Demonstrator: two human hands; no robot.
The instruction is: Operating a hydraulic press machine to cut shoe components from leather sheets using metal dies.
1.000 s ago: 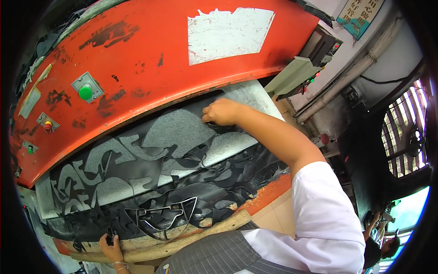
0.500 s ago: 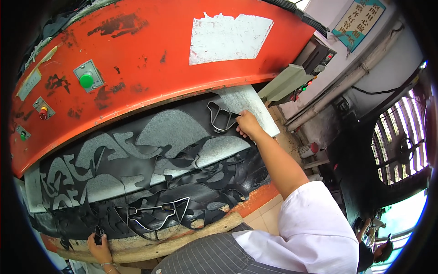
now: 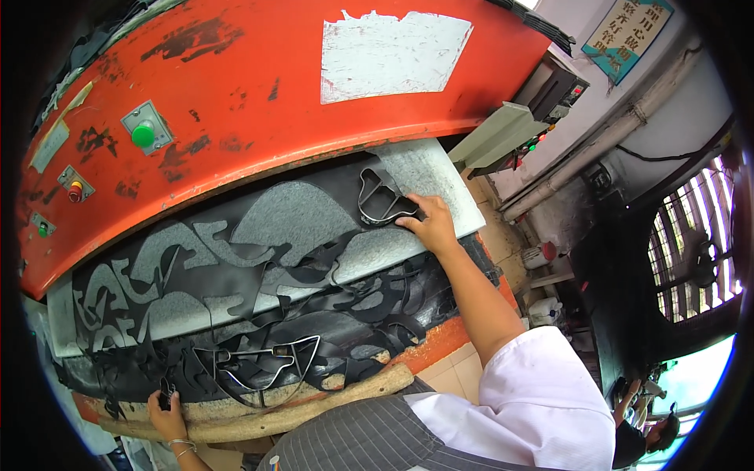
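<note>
My right hand (image 3: 430, 222) is closed on the right end of a metal cutting die (image 3: 372, 186), an open outline of steel strip with a crossbar. The die rests on the black sheet material (image 3: 330, 188) near the right end of the pale cutting board (image 3: 432, 173). Curved shapes have been cut out of the sheet, showing the grey board beneath. At the lower left, my left hand (image 3: 167, 420) pinches a small dark metal-edged piece (image 3: 166, 395) above the wooden front rail. A larger winged cutting die (image 3: 263, 370) lies on black scraps between my hands.
The orange press beam (image 3: 259, 86) spans above the board, with a green push button (image 3: 143, 135) and a red knob (image 3: 75, 191). Black offcuts (image 3: 345, 314) heap along the front, behind a wooden rail (image 3: 314, 412). A control box (image 3: 510, 137) stands right; another person (image 3: 656, 436) is far right.
My right hand has shifted its hold, with fingers and thumb now further over the die's end. The die has turned slightly. My left hand stays near the same spot.
</note>
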